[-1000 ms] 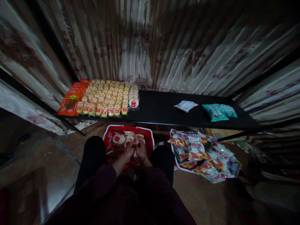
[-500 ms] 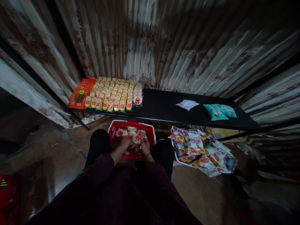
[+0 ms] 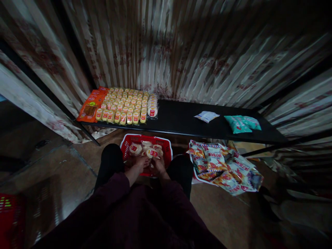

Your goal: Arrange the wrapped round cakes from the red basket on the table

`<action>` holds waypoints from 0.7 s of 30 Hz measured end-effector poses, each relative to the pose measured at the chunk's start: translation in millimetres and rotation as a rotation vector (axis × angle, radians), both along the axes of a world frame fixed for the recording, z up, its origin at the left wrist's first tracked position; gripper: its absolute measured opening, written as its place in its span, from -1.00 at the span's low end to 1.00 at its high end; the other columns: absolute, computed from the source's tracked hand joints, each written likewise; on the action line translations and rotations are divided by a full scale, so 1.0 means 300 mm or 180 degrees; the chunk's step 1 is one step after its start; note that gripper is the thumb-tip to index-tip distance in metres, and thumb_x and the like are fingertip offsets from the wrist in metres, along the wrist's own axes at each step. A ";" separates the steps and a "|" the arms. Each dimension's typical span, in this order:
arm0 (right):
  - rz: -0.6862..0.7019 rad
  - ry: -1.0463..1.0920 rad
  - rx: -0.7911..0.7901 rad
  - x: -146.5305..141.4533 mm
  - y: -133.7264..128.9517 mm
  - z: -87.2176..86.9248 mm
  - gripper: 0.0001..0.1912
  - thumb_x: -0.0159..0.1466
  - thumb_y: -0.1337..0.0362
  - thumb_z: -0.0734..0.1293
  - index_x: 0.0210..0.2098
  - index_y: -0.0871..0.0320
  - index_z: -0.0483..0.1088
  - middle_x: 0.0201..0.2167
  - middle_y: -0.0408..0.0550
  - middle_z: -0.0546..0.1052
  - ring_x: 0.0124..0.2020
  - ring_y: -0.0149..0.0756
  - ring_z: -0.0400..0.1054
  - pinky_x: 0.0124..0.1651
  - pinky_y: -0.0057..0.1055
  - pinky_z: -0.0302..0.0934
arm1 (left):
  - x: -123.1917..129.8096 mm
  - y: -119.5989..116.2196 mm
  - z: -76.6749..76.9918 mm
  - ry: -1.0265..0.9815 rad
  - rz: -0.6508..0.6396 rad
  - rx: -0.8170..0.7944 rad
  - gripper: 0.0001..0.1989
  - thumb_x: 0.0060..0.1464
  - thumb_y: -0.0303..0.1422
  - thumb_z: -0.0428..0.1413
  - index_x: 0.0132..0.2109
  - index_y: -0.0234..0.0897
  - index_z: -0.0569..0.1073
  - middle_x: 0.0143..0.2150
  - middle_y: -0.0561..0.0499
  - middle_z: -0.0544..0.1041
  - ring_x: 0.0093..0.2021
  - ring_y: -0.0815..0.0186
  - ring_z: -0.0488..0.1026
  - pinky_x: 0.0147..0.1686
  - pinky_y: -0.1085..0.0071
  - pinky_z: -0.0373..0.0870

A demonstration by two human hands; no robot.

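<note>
Between my knees stands a red shopping basket (image 3: 169, 147) with a white rim, holding several round pale cakes in clear wrappers. One wrapped cake (image 3: 152, 153) with a red and yellow label is gripped above the others. My right hand (image 3: 158, 164) is closed around its right side. At its lower left edge, the fingers of my left hand (image 3: 142, 162) are bent in and pressed to the wrapper. Another wrapped cake (image 3: 135, 148) lies to the left in the basket. The undersides of both hands are hidden.
A black shelf (image 3: 176, 116) carries rows of small yellow packaged cakes (image 3: 124, 107), orange packets (image 3: 90, 103), a column of round cakes (image 3: 152, 109), a white packet (image 3: 206, 116) and teal packets (image 3: 240, 124). Right of my knee, a basket overflows with snack bags (image 3: 216, 160).
My left hand has shifted slightly right and down, closer to my right hand. The wrapped cake between them has turned a little. My view has tilted slightly.
</note>
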State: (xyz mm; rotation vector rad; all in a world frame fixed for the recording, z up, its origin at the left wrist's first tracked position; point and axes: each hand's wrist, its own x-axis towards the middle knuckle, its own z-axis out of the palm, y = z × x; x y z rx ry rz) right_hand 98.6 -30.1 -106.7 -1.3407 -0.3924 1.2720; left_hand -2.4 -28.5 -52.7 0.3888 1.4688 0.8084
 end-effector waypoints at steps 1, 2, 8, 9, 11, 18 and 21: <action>0.0053 0.0059 -0.0059 -0.003 -0.003 -0.001 -0.46 -0.20 0.25 0.43 -0.17 0.11 0.38 -0.58 -0.23 0.50 -0.57 -0.36 0.38 -0.51 -0.46 0.27 | 0.004 -0.005 -0.001 -0.0037 0.0048 -0.0034 -0.91 -0.06 -0.45 0.22 -0.41 -0.35 0.43 -0.52 -0.02 0.50 -0.48 0.37 0.48 -0.39 0.45 0.45; 0.0143 0.0086 -0.0103 -0.005 -0.008 0.000 -0.44 -0.20 0.26 0.43 -0.15 0.10 0.38 -0.55 -0.22 0.52 -0.56 -0.35 0.39 -0.50 -0.46 0.27 | 0.007 -0.007 -0.001 -0.0058 0.0102 -0.0052 -0.92 -0.06 -0.48 0.21 -0.41 -0.35 0.43 -0.53 0.00 0.49 -0.48 0.38 0.48 -0.40 0.47 0.45; 0.0587 0.0177 -0.0200 -0.006 -0.028 0.027 -0.45 -0.22 0.25 0.47 -0.19 0.14 0.41 -0.58 -0.21 0.51 -0.56 -0.38 0.37 -0.52 -0.50 0.21 | -0.004 0.024 0.002 -0.0072 0.0339 0.0073 -0.86 -0.06 -0.61 0.14 -0.32 -0.34 0.43 -0.51 0.07 0.49 -0.54 0.49 0.43 -0.44 0.57 0.39; 0.0583 0.0200 -0.0236 -0.006 -0.029 0.032 -0.47 -0.23 0.24 0.48 -0.22 0.15 0.42 -0.59 -0.22 0.50 -0.58 -0.39 0.35 -0.53 -0.51 0.19 | -0.009 0.032 0.003 -0.0075 0.0347 0.0107 -0.85 -0.06 -0.61 0.14 -0.31 -0.34 0.43 -0.50 0.06 0.49 -0.54 0.49 0.43 -0.44 0.57 0.39; 0.0454 0.0253 -0.0327 -0.007 -0.028 0.039 -0.49 -0.21 0.19 0.49 -0.24 0.15 0.42 -0.57 -0.20 0.51 -0.59 -0.41 0.34 -0.54 -0.51 0.19 | -0.016 0.044 0.004 -0.0086 0.0325 0.0184 -0.83 -0.07 -0.62 0.14 -0.29 -0.34 0.44 -0.46 0.04 0.51 -0.51 0.46 0.45 -0.43 0.55 0.40; -0.0074 0.0221 -0.0275 0.002 -0.009 0.035 -0.48 -0.19 0.09 0.51 -0.25 0.15 0.44 -0.51 -0.14 0.56 -0.50 -0.30 0.42 -0.45 -0.42 0.27 | -0.041 0.064 -0.003 0.0030 0.0065 0.0474 -0.82 -0.10 -0.62 0.15 -0.29 -0.36 0.45 -0.47 0.01 0.52 -0.50 0.39 0.46 -0.44 0.48 0.40; -0.0054 0.0324 -0.0237 0.007 0.000 0.021 -0.50 -0.22 0.13 0.52 -0.27 0.16 0.46 -0.53 -0.15 0.57 -0.47 -0.28 0.44 -0.39 -0.39 0.30 | -0.050 0.073 -0.012 0.0175 -0.0020 0.0669 -0.85 -0.09 -0.61 0.14 -0.31 -0.37 0.45 -0.51 0.02 0.49 -0.51 0.38 0.43 -0.48 0.48 0.37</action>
